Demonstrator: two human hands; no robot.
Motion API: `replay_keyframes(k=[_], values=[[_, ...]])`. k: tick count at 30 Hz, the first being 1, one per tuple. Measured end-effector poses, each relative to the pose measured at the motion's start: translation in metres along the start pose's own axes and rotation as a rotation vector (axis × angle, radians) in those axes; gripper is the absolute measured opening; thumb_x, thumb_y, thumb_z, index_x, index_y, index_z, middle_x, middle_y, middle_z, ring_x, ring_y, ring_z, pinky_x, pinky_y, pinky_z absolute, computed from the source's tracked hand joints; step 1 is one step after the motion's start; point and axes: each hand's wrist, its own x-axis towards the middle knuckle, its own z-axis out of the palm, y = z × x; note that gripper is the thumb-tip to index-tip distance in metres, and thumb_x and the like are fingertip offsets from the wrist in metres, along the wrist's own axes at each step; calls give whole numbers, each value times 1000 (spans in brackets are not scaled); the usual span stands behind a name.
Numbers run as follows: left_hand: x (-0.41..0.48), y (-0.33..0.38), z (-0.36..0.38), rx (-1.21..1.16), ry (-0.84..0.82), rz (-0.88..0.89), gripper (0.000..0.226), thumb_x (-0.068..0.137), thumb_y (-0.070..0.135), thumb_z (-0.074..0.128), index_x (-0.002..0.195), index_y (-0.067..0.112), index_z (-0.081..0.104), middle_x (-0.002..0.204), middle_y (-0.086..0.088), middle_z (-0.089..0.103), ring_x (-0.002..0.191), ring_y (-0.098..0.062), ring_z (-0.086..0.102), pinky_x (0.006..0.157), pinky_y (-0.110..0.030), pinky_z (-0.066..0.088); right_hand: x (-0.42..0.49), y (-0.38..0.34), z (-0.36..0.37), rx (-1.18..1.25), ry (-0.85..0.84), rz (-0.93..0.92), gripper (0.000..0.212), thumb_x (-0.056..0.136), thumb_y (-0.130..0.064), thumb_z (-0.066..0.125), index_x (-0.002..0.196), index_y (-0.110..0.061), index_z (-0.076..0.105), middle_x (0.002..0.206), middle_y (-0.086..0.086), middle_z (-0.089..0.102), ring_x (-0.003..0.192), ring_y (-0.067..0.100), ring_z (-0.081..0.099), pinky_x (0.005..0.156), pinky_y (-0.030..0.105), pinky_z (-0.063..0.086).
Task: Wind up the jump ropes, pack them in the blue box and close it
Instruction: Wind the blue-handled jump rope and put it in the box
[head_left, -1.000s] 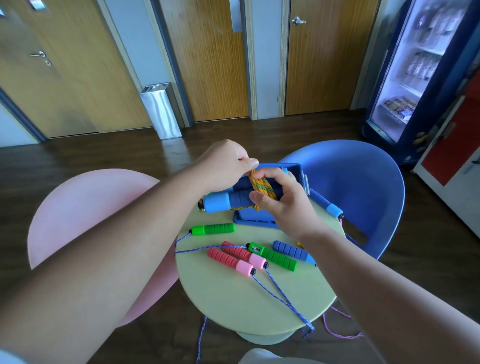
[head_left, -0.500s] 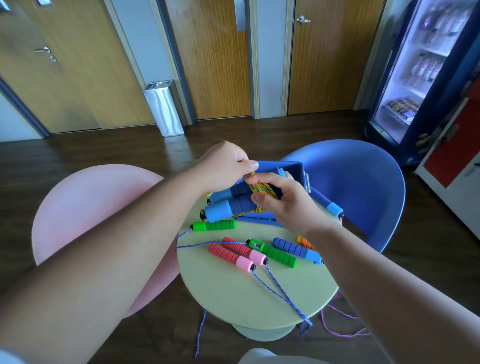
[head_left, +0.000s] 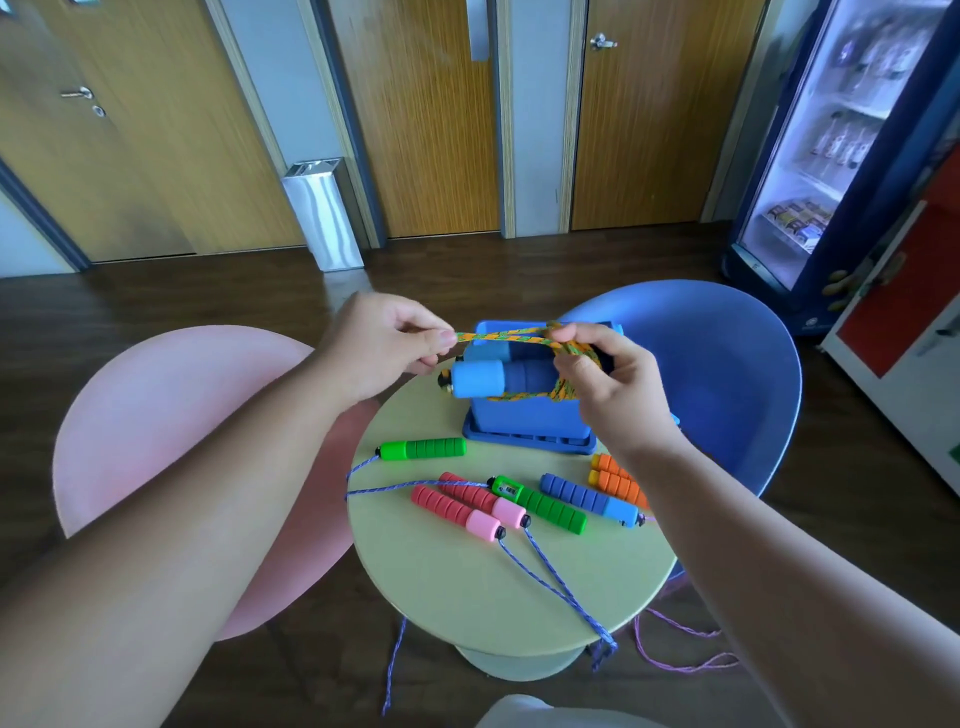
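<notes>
Green table, near edge: blue cords trail over.

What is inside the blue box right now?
No contents show in the blue box: the held blue handles, orange rope and right hand cover most of its opening.

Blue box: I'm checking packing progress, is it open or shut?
Open. The blue box has no lid on top; its bare rim shows behind the orange rope.
</notes>
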Motion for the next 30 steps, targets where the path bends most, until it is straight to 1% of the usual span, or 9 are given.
replay_keyframes(k=[2, 6, 13, 17, 19, 22, 25, 27, 30], values=[[-1, -10, 4, -73, 52, -24, 17, 88, 8, 79, 82, 23, 83, 79, -3, 78, 76, -18, 75, 76, -35, 64, 4, -5, -1, 28, 31, 31, 17, 98, -3, 60, 103, -15, 71, 61, -18, 54, 48, 4, 37, 47, 17, 33], [-3, -20, 11, -224, 137, -69, 32, 90, -1, 74, 77, 28, 81, 76, 5, 77, 75, -17, 74, 72, -26, 63, 13, -17, 3, 59, 34, 54, 16, 98, -6, 60, 104, -16, 71, 63, -16, 54, 48, 6, 38, 45, 20, 32], [-12, -40, 34, -336, 377, -72, 25, 93, -4, 70, 84, 20, 73, 63, 8, 72, 58, -9, 70, 65, -30, 62, 26, -22, 18, 110, 67, 169, 15, 96, -13, 61, 103, -19, 72, 80, 9, 54, 67, 29, 35, 45, 27, 25], [-29, -49, 65, -210, 534, 50, 15, 93, 11, 74, 86, 24, 74, 69, 1, 74, 64, -20, 75, 68, -30, 59, 34, -20, 30, 116, 98, 229, 17, 95, -14, 58, 96, -24, 72, 84, 11, 51, 72, 30, 34, 43, 26, 24], [-36, -49, 79, -172, 570, 141, 7, 93, 11, 73, 94, 17, 78, 77, -5, 74, 70, -21, 74, 71, -28, 57, 38, -19, 37, 124, 125, 268, 18, 95, -15, 57, 94, -25, 72, 85, 10, 52, 74, 30, 35, 42, 24, 23], [-40, -46, 100, -123, 545, 198, 6, 89, 8, 74, 92, 9, 80, 79, -5, 72, 73, -12, 70, 73, -22, 52, 42, -17, 45, 132, 155, 298, 16, 95, -16, 57, 92, -25, 71, 85, 8, 53, 71, 28, 40, 41, 23, 24], [-37, -37, 119, -131, 487, 136, 7, 88, 5, 74, 84, 7, 79, 72, -4, 70, 66, -8, 66, 68, -18, 48, 42, -12, 52, 118, 160, 284, 15, 93, -16, 58, 90, -24, 70, 83, 8, 54, 63, 23, 42, 42, 25, 31], [-34, -31, 129, -178, 426, 50, 9, 88, 6, 73, 82, 8, 79, 69, -3, 71, 65, -14, 69, 68, -24, 53, 41, -6, 55, 109, 171, 274, 14, 90, -18, 59, 89, -25, 71, 83, 6, 60, 66, 25, 52, 49, 32, 44], [-32, -23, 137, -336, 291, -85, 13, 91, 5, 72, 79, 8, 77, 66, -7, 72, 67, -24, 72, 76, -42, 63, 41, 0, 54, 62, 187, 261, 15, 87, -20, 60, 85, -28, 73, 79, 1, 60, 68, 23, 54, 56, 34, 46]])
